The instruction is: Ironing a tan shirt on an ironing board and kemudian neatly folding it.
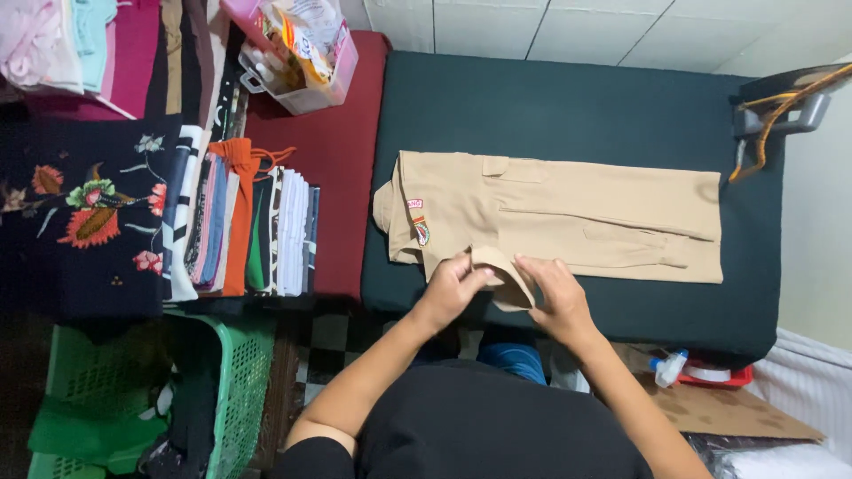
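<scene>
On the dark board (621,98), both hands (454,286) (555,293) pinch the tan shirt's collar (499,270), grip closed.

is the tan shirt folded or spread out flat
Folded: the tan shirt lies as a narrow strip on the dark green ironing pad, while both hands pinch its collar.

White tiled wall (621,31) behind; dark green padded board (568,115) beside red cushion (342,151); checkered floor (324,346); green basket (240,381) lower left.

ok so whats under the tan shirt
The tan shirt lies flat on a dark green padded board, which shows all around it. Whatever is beneath the board is hidden.
</scene>
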